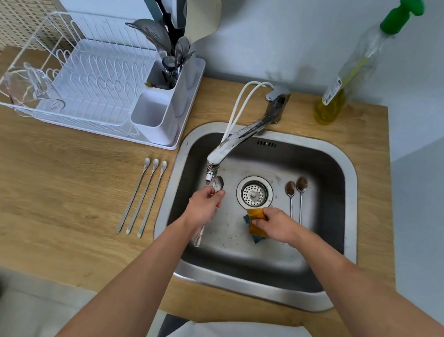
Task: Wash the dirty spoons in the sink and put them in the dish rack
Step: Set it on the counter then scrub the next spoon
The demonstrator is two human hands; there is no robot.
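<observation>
My left hand [203,207] grips a metal spoon [218,183], with its bowl right under the faucet spout [211,172] at the left of the steel sink [354,177]. In my right hand [275,225] is a yellow and green sponge [256,221], low over the sink floor near the drain [254,194]. Two spoons [296,191] with brown dirt in their bowls lie side by side on the sink floor, right of the drain. The white dish rack [70,79] stands on the counter to the left, with a cutlery holder [166,83] full of utensils.
Three slim metal spoons [143,196] lie in a row on the wooden counter between rack and sink. A clear glass jug [33,87] rests in the rack's left end. A soap bottle with a green pump [350,72] stands behind the sink at right.
</observation>
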